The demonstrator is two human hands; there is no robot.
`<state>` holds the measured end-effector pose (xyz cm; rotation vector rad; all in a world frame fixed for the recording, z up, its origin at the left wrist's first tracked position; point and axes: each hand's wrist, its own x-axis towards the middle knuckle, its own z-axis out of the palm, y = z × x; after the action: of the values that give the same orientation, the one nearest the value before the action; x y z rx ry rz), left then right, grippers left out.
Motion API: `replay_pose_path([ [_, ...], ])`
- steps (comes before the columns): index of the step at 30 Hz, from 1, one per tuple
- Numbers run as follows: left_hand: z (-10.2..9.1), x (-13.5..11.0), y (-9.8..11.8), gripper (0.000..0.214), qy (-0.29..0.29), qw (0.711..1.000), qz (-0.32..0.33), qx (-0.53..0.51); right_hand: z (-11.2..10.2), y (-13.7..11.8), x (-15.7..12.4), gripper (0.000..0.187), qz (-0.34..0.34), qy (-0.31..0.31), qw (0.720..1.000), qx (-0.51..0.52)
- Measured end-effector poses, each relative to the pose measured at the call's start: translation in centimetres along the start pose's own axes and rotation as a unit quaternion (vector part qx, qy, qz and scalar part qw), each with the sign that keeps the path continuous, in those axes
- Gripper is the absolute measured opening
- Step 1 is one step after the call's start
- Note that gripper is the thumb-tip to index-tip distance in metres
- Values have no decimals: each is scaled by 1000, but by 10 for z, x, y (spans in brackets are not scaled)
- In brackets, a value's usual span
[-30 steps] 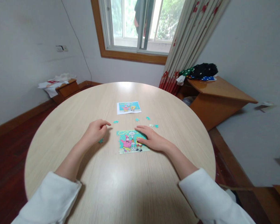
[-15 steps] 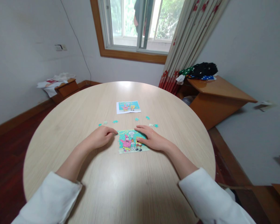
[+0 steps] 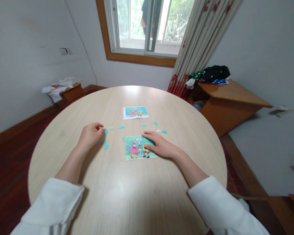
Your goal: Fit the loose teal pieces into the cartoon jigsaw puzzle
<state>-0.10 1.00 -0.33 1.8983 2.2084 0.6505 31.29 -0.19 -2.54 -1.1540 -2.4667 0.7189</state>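
Observation:
A partly assembled jigsaw puzzle (image 3: pixel 129 156) with cartoon figures lies on the table, its left edge uneven. My right hand (image 3: pixel 160 145) rests on its right side, fingers stretched out and covering part of the yellow figure. To the left, my left hand (image 3: pixel 90 134) is beside several loose teal pieces, its fingers curled in toward the thumb; anything between the fingertips is hidden. Close to that hand are a teal puzzle piece (image 3: pixel 106 147) and a pale puzzle piece (image 3: pixel 112 128).
Beyond the puzzle lies a printed reference picture (image 3: pixel 136 112) on white paper. More loose pieces, among them a teal puzzle piece (image 3: pixel 144 125), are scattered between the two. The round wooden table (image 3: pixel 127 195) stands before a window. A wooden cabinet (image 3: pixel 230 94) with clothes is at right.
My left hand has moved left from the puzzle's upper left edge to the loose pieces, uncovering some near it. My right hand has stayed on the puzzle.

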Motion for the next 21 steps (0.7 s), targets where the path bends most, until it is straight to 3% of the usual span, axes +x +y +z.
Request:
replay_pose_path([
  [5,4,2,-4,25,-35,999,-4,-12,0,0,0,50,-6,3,1000,2],
  [11,13,8,-11,33,-73,996,34,34,0,0,-1,48,-5,3,1000,3],
  [21,13,7,-12,33,-77,996,38,31,-3,-4,0,50,3,-12,1000,-7],
])
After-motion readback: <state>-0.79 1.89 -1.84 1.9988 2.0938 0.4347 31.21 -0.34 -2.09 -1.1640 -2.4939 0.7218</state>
